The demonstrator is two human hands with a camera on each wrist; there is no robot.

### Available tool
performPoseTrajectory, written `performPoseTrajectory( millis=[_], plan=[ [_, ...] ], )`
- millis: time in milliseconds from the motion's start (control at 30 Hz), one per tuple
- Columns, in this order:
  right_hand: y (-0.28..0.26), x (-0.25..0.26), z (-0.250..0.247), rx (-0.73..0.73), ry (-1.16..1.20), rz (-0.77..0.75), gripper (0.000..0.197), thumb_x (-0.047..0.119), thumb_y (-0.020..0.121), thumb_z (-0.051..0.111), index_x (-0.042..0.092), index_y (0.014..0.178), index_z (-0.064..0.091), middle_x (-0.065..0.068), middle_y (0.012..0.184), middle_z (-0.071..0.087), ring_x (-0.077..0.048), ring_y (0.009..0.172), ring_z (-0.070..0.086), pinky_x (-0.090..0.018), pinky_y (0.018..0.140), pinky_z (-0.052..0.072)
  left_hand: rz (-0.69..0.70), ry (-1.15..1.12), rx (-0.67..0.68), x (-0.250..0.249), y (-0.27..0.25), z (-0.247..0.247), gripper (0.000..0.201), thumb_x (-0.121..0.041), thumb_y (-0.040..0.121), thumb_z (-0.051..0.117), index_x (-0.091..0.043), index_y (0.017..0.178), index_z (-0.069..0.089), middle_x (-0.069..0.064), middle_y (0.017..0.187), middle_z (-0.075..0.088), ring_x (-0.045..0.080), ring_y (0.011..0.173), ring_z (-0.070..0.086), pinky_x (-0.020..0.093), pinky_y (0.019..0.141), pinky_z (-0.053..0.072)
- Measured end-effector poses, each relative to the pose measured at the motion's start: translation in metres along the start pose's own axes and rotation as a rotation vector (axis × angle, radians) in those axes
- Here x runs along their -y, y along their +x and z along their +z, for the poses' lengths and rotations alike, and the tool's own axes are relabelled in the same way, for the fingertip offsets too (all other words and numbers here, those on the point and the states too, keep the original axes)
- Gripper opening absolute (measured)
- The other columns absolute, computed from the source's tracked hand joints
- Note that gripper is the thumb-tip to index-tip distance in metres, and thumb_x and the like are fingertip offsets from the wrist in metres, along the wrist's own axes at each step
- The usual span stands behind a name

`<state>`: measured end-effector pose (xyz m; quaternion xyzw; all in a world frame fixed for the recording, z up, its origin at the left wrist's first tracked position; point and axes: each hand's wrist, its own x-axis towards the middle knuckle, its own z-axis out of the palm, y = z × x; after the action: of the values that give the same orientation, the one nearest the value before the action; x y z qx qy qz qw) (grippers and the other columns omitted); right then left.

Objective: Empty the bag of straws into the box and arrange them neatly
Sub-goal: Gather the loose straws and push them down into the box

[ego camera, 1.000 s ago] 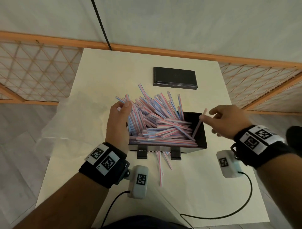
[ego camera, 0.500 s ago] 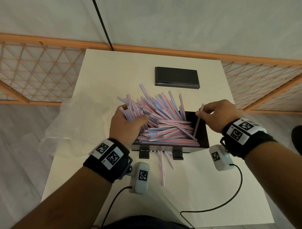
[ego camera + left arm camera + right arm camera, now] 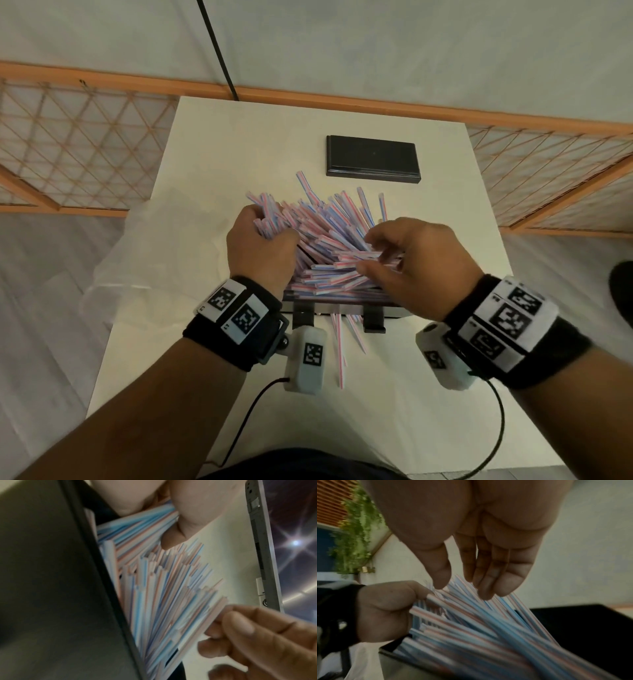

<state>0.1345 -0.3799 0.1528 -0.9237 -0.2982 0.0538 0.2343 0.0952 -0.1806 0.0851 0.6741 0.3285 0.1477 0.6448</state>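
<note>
**Both hands in the straw pile**

We see our left hand at the left end of the heaped straws, fingers curled round a bunch of them. Our right hand reaches in from the right, its fingers nearly straight and close together, tips touching the straws. The pile overflows the black box near the front of the table. A few straws lie on the table in front of the box. The emptied clear bag lies at the table's left edge, the black lid farther back.
</note>
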Motion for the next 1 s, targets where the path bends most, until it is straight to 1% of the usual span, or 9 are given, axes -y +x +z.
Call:
performPoseTrajectory(
  millis=[133, 200, 333, 400, 467, 633, 800, 900, 1000],
  plan=[
    [-0.012, -0.028, 0.014, 0.111, 0.006, 0.293, 0.057, 0.040, 0.069, 0.082, 0.018, 0.112, 0.053, 0.003, 0.098, 0.060, -0.017, 0.086, 0.057, -0.025, 0.072, 0.040, -0.005, -0.083, -0.015, -0.001, -0.004, -0.002, 0.035, 0.007, 0.081, 0.070, -0.024, 0.079, 0.055, -0.019, 0.055, 0.058, 0.001, 0.047, 0.046, 0.023, 0.055, 0.040],
    [-0.011, -0.035, 0.024, 0.175, 0.028, 0.310, 0.082, 0.047, 0.066, 0.081, 0.015, 0.131, 0.042, 0.000, 0.114, 0.055, -0.021, 0.104, 0.054, -0.025, 0.082, 0.039, -0.012, -0.094, -0.009, -0.003, -0.004, -0.001, 0.036, 0.008, 0.082, 0.071, -0.022, 0.081, 0.051, -0.021, 0.056, 0.056, 0.000, 0.045, 0.045, 0.026, 0.058, 0.041],
    [-0.004, -0.035, 0.047, 0.183, 0.047, 0.272, 0.112, 0.062, 0.065, 0.077, 0.024, 0.152, 0.017, -0.007, 0.134, 0.045, -0.025, 0.126, 0.044, -0.034, 0.107, 0.038, -0.065, -0.171, 0.038, -0.014, 0.000, 0.004, 0.047, 0.009, 0.076, 0.074, -0.015, 0.112, 0.056, -0.007, 0.096, 0.064, -0.006, 0.068, 0.062, 0.024, 0.068, 0.052],
    [-0.001, -0.033, 0.055, 0.144, 0.034, 0.252, 0.108, 0.072, 0.060, 0.068, 0.033, 0.148, 0.019, -0.006, 0.125, 0.046, -0.026, 0.119, 0.045, -0.041, 0.107, 0.041, -0.081, -0.212, 0.074, -0.019, 0.003, 0.006, 0.053, 0.012, 0.076, 0.073, -0.022, 0.114, 0.058, 0.001, 0.111, 0.067, 0.002, 0.090, 0.068, 0.020, 0.071, 0.054],
    [0.000, -0.031, 0.062, 0.104, 0.033, 0.247, 0.103, 0.077, 0.056, 0.060, 0.034, 0.143, 0.023, -0.005, 0.121, 0.045, -0.026, 0.115, 0.046, -0.043, 0.103, 0.045, -0.062, -0.212, 0.097, -0.023, 0.004, 0.007, 0.054, 0.020, 0.079, 0.067, -0.019, 0.116, 0.063, 0.004, 0.109, 0.071, 0.011, 0.095, 0.071, 0.020, 0.071, 0.058],
    [0.002, -0.026, 0.072, 0.051, 0.034, 0.193, 0.087, 0.070, 0.064, 0.057, 0.030, 0.137, 0.033, -0.002, 0.121, 0.045, -0.028, 0.109, 0.050, -0.049, 0.093, 0.049, 0.034, -0.190, 0.092, -0.025, -0.005, 0.010, 0.047, 0.023, 0.073, 0.064, -0.023, 0.084, 0.066, -0.003, 0.078, 0.067, 0.005, 0.063, 0.066, 0.027, 0.059, 0.055],
    [0.009, -0.011, 0.073, 0.014, 0.095, 0.101, 0.067, 0.049, 0.079, 0.055, 0.018, 0.137, 0.041, -0.008, 0.121, 0.048, -0.031, 0.106, 0.051, -0.050, 0.095, 0.045, -0.008, -0.307, 0.070, -0.030, -0.008, 0.014, 0.032, 0.005, 0.057, 0.056, -0.026, 0.058, 0.061, 0.011, 0.074, 0.062, 0.028, 0.069, 0.062, 0.042, 0.067, 0.052],
    [0.013, 0.004, 0.066, -0.065, 0.092, 0.020, 0.062, 0.034, 0.080, 0.055, 0.014, 0.137, 0.042, -0.013, 0.117, 0.048, -0.034, 0.103, 0.051, -0.053, 0.091, 0.047, -0.019, -0.445, 0.046, -0.042, -0.007, 0.008, 0.028, 0.006, 0.052, 0.052, -0.021, 0.058, 0.056, 0.008, 0.067, 0.058, 0.024, 0.063, 0.061, 0.030, 0.059, 0.050],
    [0.013, 0.013, 0.066, -0.073, 0.083, -0.010, 0.060, 0.028, 0.077, 0.059, 0.018, 0.134, 0.043, -0.012, 0.114, 0.048, -0.036, 0.103, 0.050, -0.053, 0.088, 0.048, -0.030, -0.532, 0.003, -0.043, -0.004, 0.005, 0.030, 0.017, 0.064, 0.049, -0.012, 0.062, 0.055, 0.004, 0.060, 0.057, 0.018, 0.053, 0.057, 0.022, 0.050, 0.045]
  ],
)
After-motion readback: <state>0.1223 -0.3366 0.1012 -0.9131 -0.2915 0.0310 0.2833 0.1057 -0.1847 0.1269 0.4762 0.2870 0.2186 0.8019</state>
